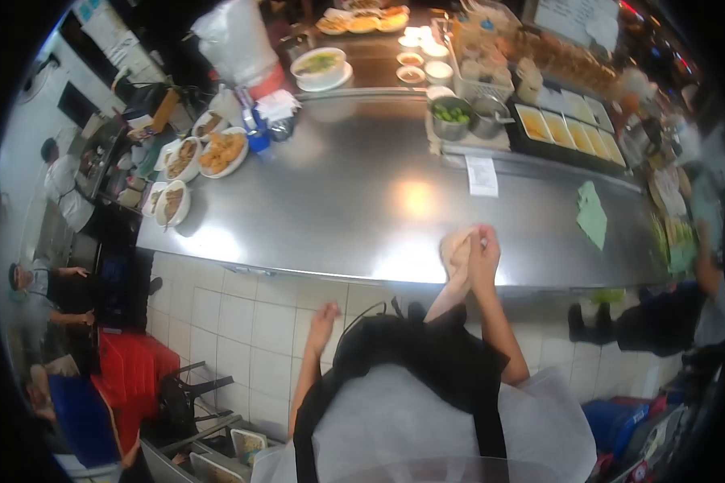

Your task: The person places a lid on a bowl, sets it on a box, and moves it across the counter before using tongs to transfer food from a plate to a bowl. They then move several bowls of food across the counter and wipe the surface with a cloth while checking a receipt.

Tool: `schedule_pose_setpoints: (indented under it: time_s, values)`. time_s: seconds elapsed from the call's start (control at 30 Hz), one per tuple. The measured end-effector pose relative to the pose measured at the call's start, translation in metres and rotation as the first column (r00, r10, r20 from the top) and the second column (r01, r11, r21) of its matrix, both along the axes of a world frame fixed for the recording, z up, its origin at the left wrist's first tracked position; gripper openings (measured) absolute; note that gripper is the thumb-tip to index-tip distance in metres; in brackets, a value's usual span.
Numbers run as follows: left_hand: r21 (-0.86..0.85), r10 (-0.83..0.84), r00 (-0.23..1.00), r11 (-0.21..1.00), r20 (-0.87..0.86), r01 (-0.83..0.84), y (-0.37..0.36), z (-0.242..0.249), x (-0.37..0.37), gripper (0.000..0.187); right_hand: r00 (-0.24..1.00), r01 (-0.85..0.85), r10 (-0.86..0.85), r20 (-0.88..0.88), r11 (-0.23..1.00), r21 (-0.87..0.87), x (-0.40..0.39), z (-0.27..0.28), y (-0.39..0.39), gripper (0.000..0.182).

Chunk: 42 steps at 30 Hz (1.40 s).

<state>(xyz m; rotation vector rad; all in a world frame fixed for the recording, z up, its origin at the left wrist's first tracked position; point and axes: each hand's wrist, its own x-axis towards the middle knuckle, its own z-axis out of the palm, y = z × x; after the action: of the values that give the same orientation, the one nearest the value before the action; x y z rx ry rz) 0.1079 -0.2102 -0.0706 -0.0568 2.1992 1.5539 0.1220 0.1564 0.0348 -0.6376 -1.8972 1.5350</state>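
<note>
My right hand (485,243) is over the front part of the steel counter (338,193), its fingers closed on a pale beige, limp piece that looks like a cloth (457,251). The piece hangs from the fingers down past the counter's front edge toward my black apron (415,346). My left hand (323,322) is held out over the tiled floor, short of the counter, fingers loosely bent and holding nothing. Beyond my right hand lies a white paper slip (482,176), and farther right a green cloth (591,216) lies crumpled.
Plates of fried food (223,151) stand at the counter's left end. A soup bowl (318,67) sits on the back shelf. A pot of green vegetables (451,117) and sauce trays (560,129) line the right back. People in aprons (68,189) work at left; another person (660,318) stands at right.
</note>
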Motion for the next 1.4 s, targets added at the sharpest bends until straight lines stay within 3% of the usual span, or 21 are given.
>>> schedule_pose_setpoints:
  time_s: [0.1,0.17,0.2,0.23,0.3,0.43,0.5,0.53,0.6,0.73,0.8,0.9,1.0,1.2,1.33,1.4]
  values:
    - [0.192,0.060,0.986,0.981,-0.152,-0.030,0.041,0.061,-0.031,0.027,0.983,0.184,-0.183,-0.033,0.982,0.045,0.009,0.013,0.036,0.015]
    - [0.160,0.024,0.977,0.987,-0.211,0.010,0.058,0.079,-0.060,0.025,0.954,0.278,-0.298,-0.034,0.837,0.471,0.015,0.013,0.069,0.016]
    - [0.123,-0.004,0.965,0.992,-0.261,0.037,0.065,0.085,-0.072,0.024,0.946,0.218,-0.309,0.095,0.827,0.518,0.019,0.012,0.083,0.019]
    - [0.118,-0.014,0.967,0.992,-0.255,0.045,0.074,0.087,-0.083,0.024,0.943,0.222,-0.317,0.102,0.828,0.515,0.021,0.012,0.092,0.019]
    - [0.204,0.015,0.944,0.977,-0.329,0.056,0.095,0.089,-0.107,0.022,0.925,0.162,-0.372,0.079,0.571,0.805,0.020,0.012,0.109,0.023]
    - [0.222,-0.023,0.947,0.970,-0.322,0.099,0.143,0.094,-0.127,0.021,0.966,0.026,-0.196,0.170,0.723,0.691,-0.002,-0.002,0.128,0.026]
    - [0.267,0.020,0.975,0.963,-0.219,0.040,0.161,0.082,-0.131,0.019,0.989,-0.057,-0.041,0.140,0.774,0.631,-0.017,-0.014,0.131,0.025]
    - [0.260,0.015,0.977,0.965,-0.214,0.042,0.166,0.072,-0.131,0.019,0.988,-0.058,-0.043,0.146,0.779,0.625,-0.026,-0.015,0.134,0.025]
    - [0.034,-0.008,0.921,0.999,-0.391,0.023,0.168,0.050,-0.129,0.018,0.989,-0.066,-0.028,0.144,0.795,0.603,-0.043,-0.017,0.142,0.026]
    - [0.023,0.045,0.900,0.999,-0.433,-0.039,0.169,0.037,-0.130,0.016,0.989,-0.117,0.026,0.145,0.740,0.662,-0.087,-0.026,0.169,0.029]
    - [-0.053,0.010,0.883,0.998,-0.470,-0.039,0.167,0.039,-0.132,0.016,0.965,-0.249,0.114,0.237,0.685,0.684,-0.108,-0.037,0.178,0.031]
    - [-0.076,0.001,0.878,0.996,-0.478,-0.043,0.173,0.054,-0.126,0.013,0.929,-0.315,0.057,0.366,0.642,0.699,-0.122,-0.043,0.176,0.034]
    - [-0.142,-0.076,0.805,0.990,-0.588,-0.010,0.171,0.048,-0.130,0.010,0.923,-0.296,-0.007,0.385,0.626,0.721,-0.124,-0.054,0.168,0.036]
    - [-0.137,-0.076,0.804,0.991,-0.590,-0.007,0.170,0.048,-0.130,0.009,0.909,-0.308,-0.073,0.411,0.547,0.778,-0.132,-0.054,0.142,0.037]
    - [-0.091,-0.033,0.780,0.995,-0.625,-0.031,0.170,0.051,-0.131,0.009,0.896,-0.333,-0.066,0.440,0.556,0.761,-0.145,-0.046,0.126,0.038]
    - [-0.096,-0.053,0.813,0.995,-0.579,-0.003,0.169,0.051,-0.130,0.008,0.876,-0.298,-0.161,0.455,0.560,0.773,-0.146,-0.052,0.118,0.039]
